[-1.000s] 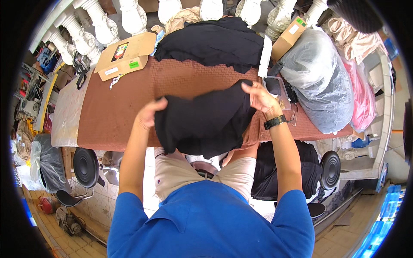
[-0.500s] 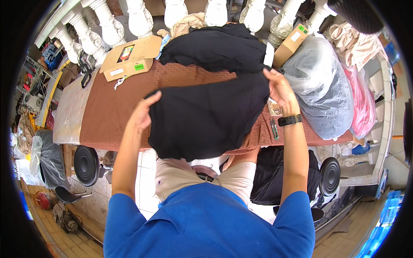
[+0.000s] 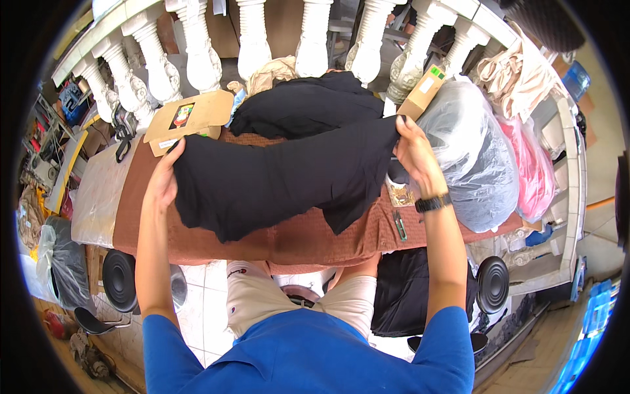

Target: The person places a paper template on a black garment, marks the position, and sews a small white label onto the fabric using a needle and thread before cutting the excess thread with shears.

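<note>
A black cloth garment point(image 3: 282, 177) hangs stretched between my two hands above the brown-covered table point(image 3: 157, 217). Its upper left corner is pinched by my left hand point(image 3: 165, 176), thumb on the near side. My right hand point(image 3: 417, 157), with a black watch on the wrist, grips the upper right corner. The lower edge droops loose and uneven, with a flap hanging down on the right. Behind it lies a heap of black fabric point(image 3: 308, 105), partly covered by the held piece. Green-handled thread snips point(image 3: 399, 226) lie beside my right forearm, near a small clear packet point(image 3: 400, 194).
An open cardboard box point(image 3: 190, 118) stands at the back left, a narrow carton point(image 3: 421, 93) at the back right. Large stuffed plastic bags point(image 3: 469, 157) crowd the right side. White balusters point(image 3: 254, 46) line the far edge. Round black stools point(image 3: 120, 281) flank my legs.
Both hands have spread farther apart, the left one moving left and lower. The black garment is now stretched wider and lifted away from my lap, over the table.
</note>
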Tool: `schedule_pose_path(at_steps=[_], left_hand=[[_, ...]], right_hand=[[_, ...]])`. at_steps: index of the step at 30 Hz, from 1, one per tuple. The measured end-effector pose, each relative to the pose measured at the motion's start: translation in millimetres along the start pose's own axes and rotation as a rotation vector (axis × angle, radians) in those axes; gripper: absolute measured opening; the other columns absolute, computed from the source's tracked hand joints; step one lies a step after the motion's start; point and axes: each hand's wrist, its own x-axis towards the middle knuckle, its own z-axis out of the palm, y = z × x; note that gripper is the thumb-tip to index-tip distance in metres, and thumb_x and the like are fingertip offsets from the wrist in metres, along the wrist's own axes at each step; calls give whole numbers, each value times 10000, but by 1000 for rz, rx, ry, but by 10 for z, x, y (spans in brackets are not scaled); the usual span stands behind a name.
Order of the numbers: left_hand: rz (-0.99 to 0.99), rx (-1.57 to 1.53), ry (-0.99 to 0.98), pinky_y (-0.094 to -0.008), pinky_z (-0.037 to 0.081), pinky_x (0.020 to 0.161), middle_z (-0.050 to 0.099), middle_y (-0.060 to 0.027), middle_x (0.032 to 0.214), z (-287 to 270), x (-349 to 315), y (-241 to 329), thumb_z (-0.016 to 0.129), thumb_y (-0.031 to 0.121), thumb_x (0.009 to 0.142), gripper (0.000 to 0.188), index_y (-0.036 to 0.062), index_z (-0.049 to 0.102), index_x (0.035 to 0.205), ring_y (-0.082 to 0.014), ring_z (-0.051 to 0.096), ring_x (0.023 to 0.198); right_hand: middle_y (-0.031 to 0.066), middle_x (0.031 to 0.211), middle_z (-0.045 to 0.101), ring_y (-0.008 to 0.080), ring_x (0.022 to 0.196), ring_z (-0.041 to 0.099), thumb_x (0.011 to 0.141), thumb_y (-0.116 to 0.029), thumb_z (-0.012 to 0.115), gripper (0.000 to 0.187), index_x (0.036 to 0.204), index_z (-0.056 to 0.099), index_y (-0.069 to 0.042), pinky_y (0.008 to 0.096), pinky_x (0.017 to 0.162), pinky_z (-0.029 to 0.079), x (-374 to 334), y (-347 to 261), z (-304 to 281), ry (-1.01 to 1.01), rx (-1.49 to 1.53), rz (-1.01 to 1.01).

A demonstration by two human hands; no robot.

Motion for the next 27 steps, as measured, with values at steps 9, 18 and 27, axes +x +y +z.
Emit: schedule_pose_path(at_steps=[9,18,27], left_hand=[[118,-3,-15,-380,517,1006,650,-69,1305,44,456,181,676,351,980,475,47,594,1335,-191,634,1185],[-11,572,105,-308,426,1017,660,-102,1240,-408,-340,-973,671,340,979,412,-8,673,1200,-168,592,1154],[-1,1480,217,-419,424,916,608,-149,981,-747,-1178,-1314,766,212,838,277,-3,647,967,-339,520,1032]], right_hand=[[49,986,687,137,895,655,1003,-151,656,229,1182,594,-21,267,827,534,623,-253,-103,264,-225,-291],[58,915,703,142,903,667,978,-54,660,188,1145,594,2,315,780,515,-681,1272,-454,282,-827,-367],[174,972,639,403,892,636,911,-81,679,170,1076,664,-43,458,742,503,-1772,1816,-354,218,-1364,-185]])
